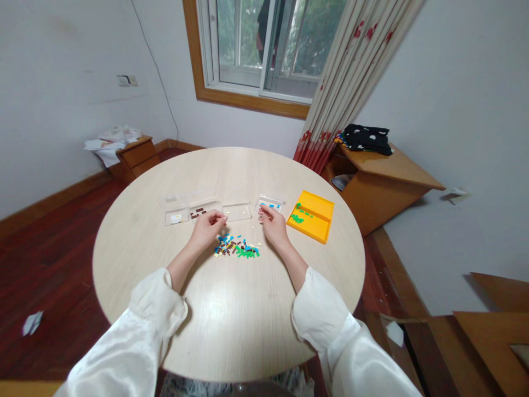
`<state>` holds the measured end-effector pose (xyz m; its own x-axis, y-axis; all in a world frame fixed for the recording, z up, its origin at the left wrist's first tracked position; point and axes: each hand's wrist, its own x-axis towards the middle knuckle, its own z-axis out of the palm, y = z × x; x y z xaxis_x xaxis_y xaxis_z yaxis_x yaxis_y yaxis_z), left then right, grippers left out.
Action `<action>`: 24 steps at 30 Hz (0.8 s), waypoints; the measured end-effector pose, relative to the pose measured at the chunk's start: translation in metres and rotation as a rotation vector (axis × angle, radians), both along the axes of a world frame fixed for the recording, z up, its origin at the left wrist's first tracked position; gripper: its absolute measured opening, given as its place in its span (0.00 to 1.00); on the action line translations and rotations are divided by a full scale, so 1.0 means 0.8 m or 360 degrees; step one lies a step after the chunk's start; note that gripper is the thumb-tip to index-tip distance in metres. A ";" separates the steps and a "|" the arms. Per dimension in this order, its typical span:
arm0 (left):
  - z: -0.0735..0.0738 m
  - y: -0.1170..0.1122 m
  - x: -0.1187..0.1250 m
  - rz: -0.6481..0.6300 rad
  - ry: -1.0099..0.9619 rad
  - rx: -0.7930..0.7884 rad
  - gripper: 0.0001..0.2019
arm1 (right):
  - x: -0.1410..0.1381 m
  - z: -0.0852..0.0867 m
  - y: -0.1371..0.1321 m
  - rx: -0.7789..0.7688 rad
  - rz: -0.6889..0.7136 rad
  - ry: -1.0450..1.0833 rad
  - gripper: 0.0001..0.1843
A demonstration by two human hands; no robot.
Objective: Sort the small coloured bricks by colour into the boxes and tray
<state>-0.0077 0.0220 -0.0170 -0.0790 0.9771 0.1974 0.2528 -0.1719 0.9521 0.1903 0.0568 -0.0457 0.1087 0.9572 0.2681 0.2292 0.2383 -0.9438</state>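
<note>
A pile of small building bricks (236, 247) in blue, brown, yellow and green lies on the round table. My left hand (210, 225) is above the pile's far left side, thumb and fingers pinched; what they hold, if anything, is too small to make out. My right hand (273, 221) is pinched at the near edge of a clear box (281, 202) with blue bricks in it; any piece between its fingertips cannot be made out. Behind the left hand stand a clear box with brown bricks (200, 212) and a clear box with a pale piece (244, 212).
A yellow tray (322, 218) holding green bricks lies at the right. Another clear container (169, 219) with a white piece sits far left. The round table (231, 320) has a curved edge; a wooden cabinet (372, 187) stands beyond it.
</note>
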 end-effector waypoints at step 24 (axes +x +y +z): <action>-0.006 0.006 -0.017 -0.0245 0.1035 -0.0002 0.09 | -0.024 0.020 -0.039 0.0183 0.0630 -0.1039 0.06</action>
<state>-0.0217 0.0269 -0.0219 0.1960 0.9680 0.1565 0.7482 -0.2507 0.6142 0.1710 0.0258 -0.0297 -0.4504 0.8541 0.2601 0.6080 0.5067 -0.6112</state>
